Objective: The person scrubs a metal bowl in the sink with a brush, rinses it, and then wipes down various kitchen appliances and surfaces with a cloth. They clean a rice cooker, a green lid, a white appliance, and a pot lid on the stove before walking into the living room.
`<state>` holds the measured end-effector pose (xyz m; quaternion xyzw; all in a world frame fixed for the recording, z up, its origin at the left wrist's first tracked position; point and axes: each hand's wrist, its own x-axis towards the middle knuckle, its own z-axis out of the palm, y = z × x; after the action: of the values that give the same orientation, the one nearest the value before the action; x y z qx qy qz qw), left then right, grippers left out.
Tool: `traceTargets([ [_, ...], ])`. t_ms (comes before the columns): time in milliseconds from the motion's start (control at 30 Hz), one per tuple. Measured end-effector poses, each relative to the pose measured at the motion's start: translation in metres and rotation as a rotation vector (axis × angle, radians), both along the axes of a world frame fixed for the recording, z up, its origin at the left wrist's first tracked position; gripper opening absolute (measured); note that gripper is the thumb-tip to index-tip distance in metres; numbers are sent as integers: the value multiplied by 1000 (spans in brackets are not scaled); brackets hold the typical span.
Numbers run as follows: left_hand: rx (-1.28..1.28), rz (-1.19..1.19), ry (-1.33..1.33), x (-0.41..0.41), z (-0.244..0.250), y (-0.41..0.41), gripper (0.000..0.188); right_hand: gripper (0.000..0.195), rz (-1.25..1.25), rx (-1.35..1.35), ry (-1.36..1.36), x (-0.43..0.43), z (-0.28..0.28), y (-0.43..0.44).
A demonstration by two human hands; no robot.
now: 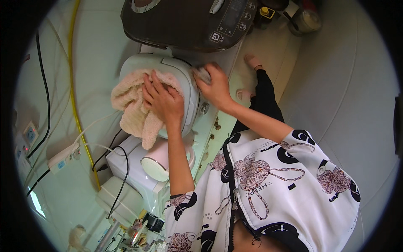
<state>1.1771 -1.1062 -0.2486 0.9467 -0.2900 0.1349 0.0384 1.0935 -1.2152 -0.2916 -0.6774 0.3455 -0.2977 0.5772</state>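
A white rice cooker (189, 107) with a rounded lid stands before me on the worktop. A fluffy pale pink towel (132, 100) lies bunched over its top. My left hand (165, 100) rests on the towel with its fingers spread, pressing rather than gripping. Beside the cooker's front edge, my right hand (215, 85) is closed around a small greyish cloth or pad (203, 75), which is blurred. Below the right wrist, a round silver knob (204, 108) shows on the cooker's front.
A large dark cooker (182, 25) with a control panel stands just beyond. Nearer me are a pink-and-white kettle (157, 162) and a white boxy appliance (126, 157). A power strip (63, 159), loose cables and a yellow hose (72, 82) run along the tiled wall.
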Motion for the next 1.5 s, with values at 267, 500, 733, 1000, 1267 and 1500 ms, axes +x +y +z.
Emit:
traceTargets([
  [267, -20, 4, -2, -1, -1, -3, 58, 46, 35, 194, 215, 23, -4, -19],
  [500, -20, -15, 7, -1, -1, 2, 63, 71, 268, 386, 64, -26, -29, -18],
  [733, -31, -28, 12, -1, 2, -2, 63, 95, 367, 167, 157, -28, -27, -3],
  [1000, -38, -12, 0, -3, 0, -3, 58, 95, 420, -16, 68, -33, -27, -5],
  [1267, -25, 2, 0, -4, 2, -4, 57, 97, 461, -65, 54, -28, -22, -14],
  [1500, -23, -11, -16, -2, -1, -3, 58, 104, 509, -48, 167, -27, -14, -16],
])
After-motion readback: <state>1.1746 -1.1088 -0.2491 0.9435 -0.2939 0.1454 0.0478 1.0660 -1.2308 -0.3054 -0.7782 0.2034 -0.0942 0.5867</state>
